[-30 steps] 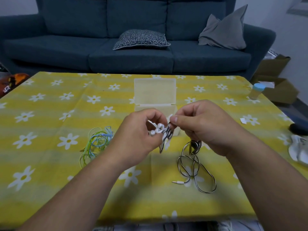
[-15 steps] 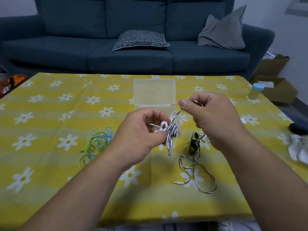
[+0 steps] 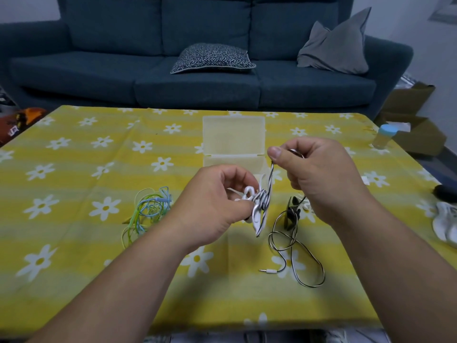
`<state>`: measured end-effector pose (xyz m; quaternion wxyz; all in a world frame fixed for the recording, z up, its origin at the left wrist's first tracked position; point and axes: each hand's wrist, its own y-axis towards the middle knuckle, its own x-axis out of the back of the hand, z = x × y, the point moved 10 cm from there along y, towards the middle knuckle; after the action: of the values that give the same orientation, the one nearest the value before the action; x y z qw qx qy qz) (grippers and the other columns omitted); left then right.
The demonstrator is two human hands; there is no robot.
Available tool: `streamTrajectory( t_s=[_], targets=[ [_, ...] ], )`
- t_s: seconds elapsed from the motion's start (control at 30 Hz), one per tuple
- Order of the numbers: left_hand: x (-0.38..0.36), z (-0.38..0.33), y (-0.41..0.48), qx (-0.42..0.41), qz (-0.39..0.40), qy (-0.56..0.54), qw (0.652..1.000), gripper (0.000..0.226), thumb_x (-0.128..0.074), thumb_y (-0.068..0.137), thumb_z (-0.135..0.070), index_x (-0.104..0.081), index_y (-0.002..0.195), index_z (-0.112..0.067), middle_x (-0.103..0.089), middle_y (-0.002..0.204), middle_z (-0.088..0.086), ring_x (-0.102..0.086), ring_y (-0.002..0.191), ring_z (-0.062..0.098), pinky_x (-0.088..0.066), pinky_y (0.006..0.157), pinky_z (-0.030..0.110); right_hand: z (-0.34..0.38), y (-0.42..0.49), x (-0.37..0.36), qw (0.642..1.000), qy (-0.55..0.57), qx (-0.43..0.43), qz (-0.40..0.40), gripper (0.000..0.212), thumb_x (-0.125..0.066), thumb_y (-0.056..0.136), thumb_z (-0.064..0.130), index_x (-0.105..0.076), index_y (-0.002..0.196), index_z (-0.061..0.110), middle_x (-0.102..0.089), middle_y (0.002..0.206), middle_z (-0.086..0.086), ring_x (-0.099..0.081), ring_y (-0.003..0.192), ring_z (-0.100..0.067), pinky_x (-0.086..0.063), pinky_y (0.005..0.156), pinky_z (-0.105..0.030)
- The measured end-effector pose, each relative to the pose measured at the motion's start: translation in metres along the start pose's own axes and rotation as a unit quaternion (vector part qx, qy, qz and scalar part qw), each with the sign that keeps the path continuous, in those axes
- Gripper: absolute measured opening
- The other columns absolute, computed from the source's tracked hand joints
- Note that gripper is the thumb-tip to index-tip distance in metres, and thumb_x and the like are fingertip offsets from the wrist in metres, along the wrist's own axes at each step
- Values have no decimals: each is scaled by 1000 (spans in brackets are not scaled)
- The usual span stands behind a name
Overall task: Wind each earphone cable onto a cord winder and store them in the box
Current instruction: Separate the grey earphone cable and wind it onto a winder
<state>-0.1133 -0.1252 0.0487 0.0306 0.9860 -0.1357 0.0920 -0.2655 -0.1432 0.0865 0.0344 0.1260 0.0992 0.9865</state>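
Left hand [image 3: 212,201] grips the white cord winder [image 3: 257,212], with what may be earbuds beside it, while the right hand [image 3: 319,174] pinches the striped cable [image 3: 270,179] upward, near the open box [image 3: 233,142].

Table under yellow daisy-print cloth [image 3: 74,243]: open translucent plastic box [image 3: 233,134]; tangled green-blue earphone cable [image 3: 148,209]; loose black-and-white earphone cable [image 3: 293,248]; small blue-capped bottle [image 3: 384,136].
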Motion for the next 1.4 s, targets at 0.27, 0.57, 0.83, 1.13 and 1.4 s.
streamTrajectory(
  t_s=[0.27,0.57,0.83,1.13,1.4],
  targets=[
    [-5,1,0,5,11,3,1000,29,-67,75,13,-69,80,-15,-64,68,-6,-55,57,16,-53,68,34,12,-1,-6,999,-7,39,7,22,-74,85,22,-66,66,16,-43,43,14,-36,44,-4,-31,49,-15],
    [-4,-5,-2,-12,12,-55,998,23,-68,68,-1,-70,83,-17,-69,81,4,-64,68,24,-55,75,43,-11,2,2,999,-11,-15,-27,26,-73,87,24,-64,63,16,-37,44,13,-30,42,-4,-28,47,-18],
    [16,-4,2,-31,-84,-193,977,25,-67,65,5,-69,80,-15,-69,85,22,-67,75,33,-57,65,32,-46,-10,-38,981,18,-148,127,35,-60,97,24,-68,64,16,-37,52,4,-25,45,-13,-20,45,-25],
    [50,0,-1,-25,-208,-102,972,28,-64,76,16,-68,84,-10,-66,73,3,-57,53,8,-40,50,14,-39,-29,-63,957,-19,-124,263,30,-50,102,16,-71,82,10,-35,53,6,-25,51,-13,-20,50,-27],
    [52,-2,-4,-33,-225,-44,973,25,-69,75,8,-67,84,-15,-73,88,13,-68,66,23,-49,57,19,-33,-34,-64,951,-41,-108,288,27,-53,101,15,-72,86,3,-36,54,3,-30,49,-10,-29,47,-18]
  ],
)
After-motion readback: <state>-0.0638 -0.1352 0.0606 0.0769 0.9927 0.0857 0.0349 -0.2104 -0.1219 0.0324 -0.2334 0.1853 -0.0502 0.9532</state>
